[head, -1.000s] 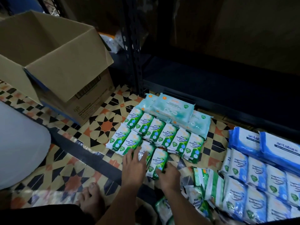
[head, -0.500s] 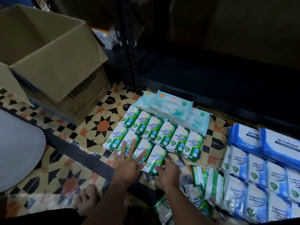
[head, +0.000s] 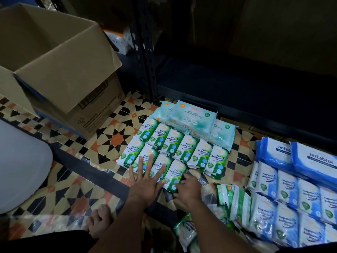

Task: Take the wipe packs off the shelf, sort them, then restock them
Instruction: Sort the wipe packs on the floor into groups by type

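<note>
Since the earlier frames, the left hand (head: 145, 181) has been sliding forward over the near row of green packs and spreading flat, while the right hand (head: 188, 187) has been holding its place at the row's right end. The left hand is lying open, fingers fanned, pressing on the second and third packs of that row and grasping nothing. The right hand is curling its fingers against the near right edge of the fourth green pack (head: 176, 173); whether it is pinching the pack or only pushing it cannot be told. The green pine wipe packs (head: 182, 147) are lying in two rows on the patterned tile floor (head: 113, 141), six in the far row and four in the near one. Pale teal wipe packs (head: 193, 117) are stacked just behind them, against the front edge of the dark metal shelf (head: 237, 92). Loose green packs (head: 235, 199) are piled just right of the right hand. Blue and white wipe packs (head: 288, 198) are filling the floor's right side, with larger blue packs (head: 313, 161) behind them. An open cardboard box (head: 60, 73) is standing at the far left.
</note>
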Demonstrator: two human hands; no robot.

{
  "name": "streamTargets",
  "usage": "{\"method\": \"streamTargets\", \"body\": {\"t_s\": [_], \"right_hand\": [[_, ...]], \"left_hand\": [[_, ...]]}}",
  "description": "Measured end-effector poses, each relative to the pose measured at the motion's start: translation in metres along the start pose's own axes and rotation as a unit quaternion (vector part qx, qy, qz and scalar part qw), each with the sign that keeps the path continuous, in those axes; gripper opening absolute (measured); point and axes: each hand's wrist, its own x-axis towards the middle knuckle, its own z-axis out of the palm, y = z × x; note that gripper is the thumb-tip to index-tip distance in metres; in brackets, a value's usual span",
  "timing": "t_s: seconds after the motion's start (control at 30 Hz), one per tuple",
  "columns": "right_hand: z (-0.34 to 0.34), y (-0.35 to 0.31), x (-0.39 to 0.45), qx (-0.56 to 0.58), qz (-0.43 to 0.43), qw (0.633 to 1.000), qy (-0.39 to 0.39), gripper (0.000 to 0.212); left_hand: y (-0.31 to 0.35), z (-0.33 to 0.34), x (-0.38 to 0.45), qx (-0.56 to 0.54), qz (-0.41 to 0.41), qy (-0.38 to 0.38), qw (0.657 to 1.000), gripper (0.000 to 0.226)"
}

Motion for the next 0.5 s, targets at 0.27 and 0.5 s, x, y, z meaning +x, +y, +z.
{"method": "streamTargets", "body": {"t_s": [0.27, 0.5], "right_hand": [[-0.016, 0.001, 0.005, -0.011, 0.009, 0.999, -0.050, 0.054], [-0.046, 0.002, 0.002, -0.076, -0.052, 0.995, -0.034, 0.029]], "left_hand": [[0.014, -0.025, 0.000, -0.008, -0.023, -0.059, 0.998, 0.064], [0.052, -0.031, -0.023, -0.060, 0.047, 0.009, 0.997, 0.057]]}}
